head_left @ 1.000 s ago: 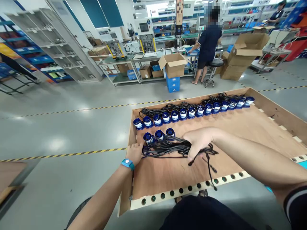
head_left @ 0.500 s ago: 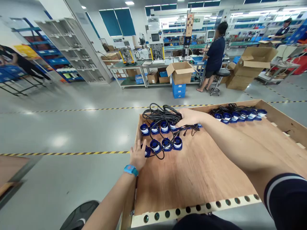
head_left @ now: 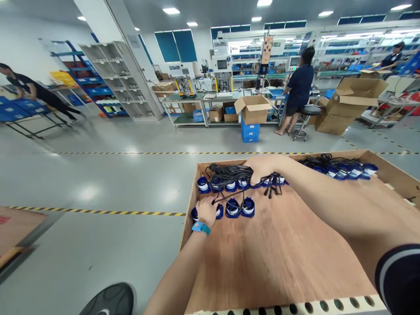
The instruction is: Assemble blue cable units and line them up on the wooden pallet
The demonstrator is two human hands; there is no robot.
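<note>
My right hand point(head_left: 260, 167) is closed around a thick bundle of black cables point(head_left: 229, 176), which lies over a back row of round blue motor-like parts point(head_left: 203, 185). Several cable ends with small plugs point(head_left: 271, 191) hang down beside that hand. Nearer to me, my left hand point(head_left: 206, 211) has its fingers bent over a front row of the same blue parts point(head_left: 232, 208). A single black cable point(head_left: 226, 197) runs from its fingertips up toward the bundle. The left hand partly covers the blue parts at the row's left end.
The parts sit in a shallow wooden box point(head_left: 249, 258) with raised sides and a holed front strip point(head_left: 308, 307). More blue parts with cables point(head_left: 354, 171) stand at its back right. A round stool point(head_left: 111, 299) is at lower left. Co-workers are farther off, one beside a workbench point(head_left: 300, 83).
My left hand has gone from spread fingers at the box's left side to bent fingers on a cable. The right hand has gathered the cable bundle lower and flatter. The view has tilted up.
</note>
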